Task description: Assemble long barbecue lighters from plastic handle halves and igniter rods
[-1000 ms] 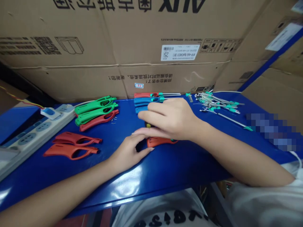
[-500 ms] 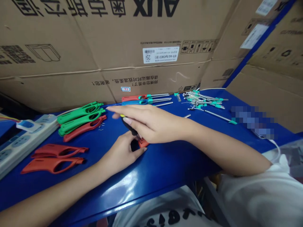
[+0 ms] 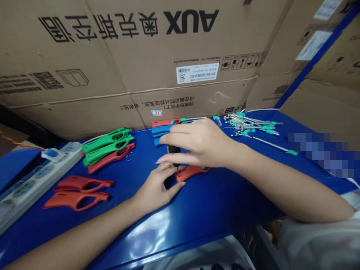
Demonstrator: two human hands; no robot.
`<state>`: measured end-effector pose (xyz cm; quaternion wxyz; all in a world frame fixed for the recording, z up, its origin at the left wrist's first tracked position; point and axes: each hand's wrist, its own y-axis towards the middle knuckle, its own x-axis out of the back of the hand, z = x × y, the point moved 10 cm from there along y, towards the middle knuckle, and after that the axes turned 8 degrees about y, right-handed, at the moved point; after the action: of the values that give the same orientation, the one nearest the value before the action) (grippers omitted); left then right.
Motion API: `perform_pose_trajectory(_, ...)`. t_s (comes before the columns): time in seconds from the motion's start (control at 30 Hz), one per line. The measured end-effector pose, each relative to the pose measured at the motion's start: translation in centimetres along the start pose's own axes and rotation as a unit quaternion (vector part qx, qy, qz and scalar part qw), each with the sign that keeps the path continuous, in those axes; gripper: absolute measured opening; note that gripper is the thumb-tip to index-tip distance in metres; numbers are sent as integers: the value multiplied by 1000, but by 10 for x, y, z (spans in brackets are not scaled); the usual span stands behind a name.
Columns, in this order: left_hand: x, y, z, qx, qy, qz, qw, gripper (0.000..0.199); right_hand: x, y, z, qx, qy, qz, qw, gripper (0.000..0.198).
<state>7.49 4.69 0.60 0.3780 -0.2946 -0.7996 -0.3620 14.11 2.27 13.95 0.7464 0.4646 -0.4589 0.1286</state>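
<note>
My right hand (image 3: 197, 144) grips a screwdriver (image 3: 174, 156) with a black handle, held upright. Its thin shaft points down at the near end of an orange-red lighter (image 3: 191, 173) lying on the blue table. With thumb and fingers, my left hand (image 3: 156, 185) holds that same end of the lighter. A bit of green shows at the lighter's far end, past my right wrist. Behind my right hand, a red lighter (image 3: 164, 123) with a metal tube and blue lighter bodies (image 3: 160, 131) lie partly covered.
At left are green lighter shells (image 3: 104, 145), red shells (image 3: 81, 184) and a white power strip (image 3: 42, 176). Tiny metal pieces (image 3: 129, 155) lie beside the green shells. Metal tubes with green ends (image 3: 250, 123) are heaped at back right, before a tall cardboard box (image 3: 140, 67).
My right hand has lifted and turned from its flat, outstretched pose, with its fingers now curled about the screwdriver. The screwdriver stands more upright. The whole view has shifted slightly.
</note>
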Motion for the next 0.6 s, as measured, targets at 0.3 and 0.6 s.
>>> perform_pose_trajectory(0.3,1,1,-2,2,-32,1,999,30,3,0,0,23,107,17,994,31)
perform_pose_trajectory(0.6,0,1,-2,-6,-47,6,999,32,-5,0,-3,10,135,10,991,31)
